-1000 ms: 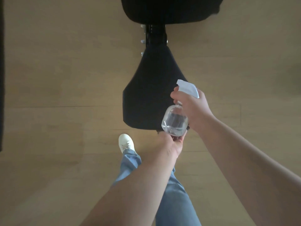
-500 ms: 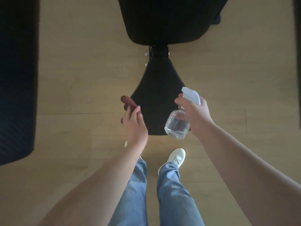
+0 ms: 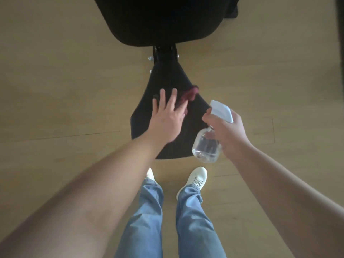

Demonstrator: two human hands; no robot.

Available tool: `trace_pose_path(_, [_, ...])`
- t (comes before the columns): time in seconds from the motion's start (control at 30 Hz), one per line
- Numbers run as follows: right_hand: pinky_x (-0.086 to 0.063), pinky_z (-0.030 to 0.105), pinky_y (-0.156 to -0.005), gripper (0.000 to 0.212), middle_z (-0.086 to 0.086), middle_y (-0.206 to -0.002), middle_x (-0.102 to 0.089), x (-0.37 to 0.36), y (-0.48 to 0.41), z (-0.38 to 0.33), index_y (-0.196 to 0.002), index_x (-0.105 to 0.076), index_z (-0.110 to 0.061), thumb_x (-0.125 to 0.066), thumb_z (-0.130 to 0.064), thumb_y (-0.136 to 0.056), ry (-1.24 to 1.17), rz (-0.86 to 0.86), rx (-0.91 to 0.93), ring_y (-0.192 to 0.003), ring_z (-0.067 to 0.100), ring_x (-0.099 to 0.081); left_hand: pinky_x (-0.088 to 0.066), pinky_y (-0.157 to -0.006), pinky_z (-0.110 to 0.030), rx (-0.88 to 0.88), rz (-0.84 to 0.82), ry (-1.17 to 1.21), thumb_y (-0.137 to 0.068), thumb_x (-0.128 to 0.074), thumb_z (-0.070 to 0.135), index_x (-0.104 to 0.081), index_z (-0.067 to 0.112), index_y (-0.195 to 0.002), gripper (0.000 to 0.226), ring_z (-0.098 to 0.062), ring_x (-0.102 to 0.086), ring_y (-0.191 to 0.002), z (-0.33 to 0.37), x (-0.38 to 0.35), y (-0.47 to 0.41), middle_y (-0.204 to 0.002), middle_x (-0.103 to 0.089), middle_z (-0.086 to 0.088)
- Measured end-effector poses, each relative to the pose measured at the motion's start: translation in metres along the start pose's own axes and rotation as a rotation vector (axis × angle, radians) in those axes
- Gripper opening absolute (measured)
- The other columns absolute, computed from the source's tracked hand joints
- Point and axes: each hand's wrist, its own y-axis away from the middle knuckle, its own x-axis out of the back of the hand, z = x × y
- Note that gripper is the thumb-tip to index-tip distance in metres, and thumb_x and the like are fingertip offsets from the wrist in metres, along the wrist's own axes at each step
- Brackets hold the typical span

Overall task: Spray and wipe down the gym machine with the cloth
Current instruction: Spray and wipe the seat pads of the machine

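The gym machine's black seat pad (image 3: 167, 79) tapers away from me, with a wider black back pad (image 3: 163, 19) beyond it. My left hand (image 3: 167, 116) lies flat on the seat pad with straight, spread fingers, pressing a dark red cloth (image 3: 188, 95) that sticks out past the fingertips to the right. My right hand (image 3: 229, 131) grips a clear spray bottle (image 3: 206, 146) with a white trigger head (image 3: 222, 110), held over the pad's right edge, nozzle pointing left toward the pad.
A black bracket with bolts (image 3: 163, 54) joins the two pads. Pale wooden floor (image 3: 65, 90) surrounds the machine. My legs in blue jeans and white shoes (image 3: 195, 180) stand just before the seat's near edge. A dark object edge (image 3: 340, 43) shows at far right.
My left hand moved from the seat's left edge onto the pad and flattened over the red cloth. The right hand kept the bottle beside the pad. My view shifted closer.
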Motion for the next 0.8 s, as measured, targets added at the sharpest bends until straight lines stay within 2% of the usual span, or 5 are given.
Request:
trace_pose_path(0.17, [-0.057,0.025,-0.061,0.016,-0.004,-0.083,-0.063,0.004,-0.003,0.004,-0.099,-0.073,-0.022,-0.077,-0.016,-0.084,-0.021,0.011,-0.004,-0.067,0.008,-0.063,-0.014,-0.118,-0.073,0.021,-0.019,-0.015,-0.109,-0.04,0.029,-0.034,0.029,-0.16,0.051,-0.059,-0.004,-0.151,-0.007,-0.002,-0.009,-0.172,-0.016,-0.01])
trace_pose_path(0.4, [-0.062,0.032,-0.069,0.031,-0.006,-0.091,-0.068,-0.008,0.017,0.003,-0.115,-0.072,-0.02,-0.079,-0.019,-0.084,-0.008,-0.083,0.003,-0.08,0.014,-0.067,-0.014,-0.118,-0.073,0.05,-0.126,-0.038,-0.105,-0.046,0.015,-0.029,0.024,-0.162,0.06,-0.065,-0.002,-0.148,-0.005,-0.014,0.101,-0.173,-0.009,-0.005])
trace_pose_path(0.5, [-0.065,0.039,-0.075,0.027,-0.005,-0.087,-0.067,-0.014,0.023,0.002,-0.109,-0.073,-0.021,-0.079,-0.019,-0.083,-0.007,-0.121,0.017,-0.076,0.014,-0.066,-0.026,-0.112,-0.079,0.007,-0.109,-0.031,-0.099,-0.061,0.013,-0.039,0.019,-0.157,0.063,-0.07,-0.013,-0.144,-0.014,-0.016,0.136,-0.17,-0.021,-0.013])
trace_pose_path(0.67, [-0.062,0.029,-0.071,0.027,-0.003,-0.093,-0.067,-0.019,0.018,0.004,-0.111,-0.072,-0.023,-0.078,-0.018,-0.085,-0.04,-0.117,-0.001,-0.082,0.012,-0.066,-0.028,-0.108,-0.078,0.112,-0.053,-0.075,-0.094,-0.071,0.015,-0.053,0.02,-0.15,0.059,-0.068,-0.027,-0.14,-0.045,-0.008,0.068,-0.164,-0.035,-0.017])
trace_pose_path(0.8, [-0.065,0.035,-0.076,0.023,-0.003,-0.092,-0.066,-0.025,0.013,0.0,-0.105,-0.071,-0.026,-0.078,-0.018,-0.086,-0.039,-0.074,-0.019,-0.079,0.012,-0.066,-0.021,-0.116,-0.073,0.253,-0.059,-0.008,-0.108,-0.047,0.023,-0.027,0.024,-0.163,0.058,-0.067,-0.013,-0.145,-0.065,0.005,-0.005,-0.171,-0.015,-0.014])
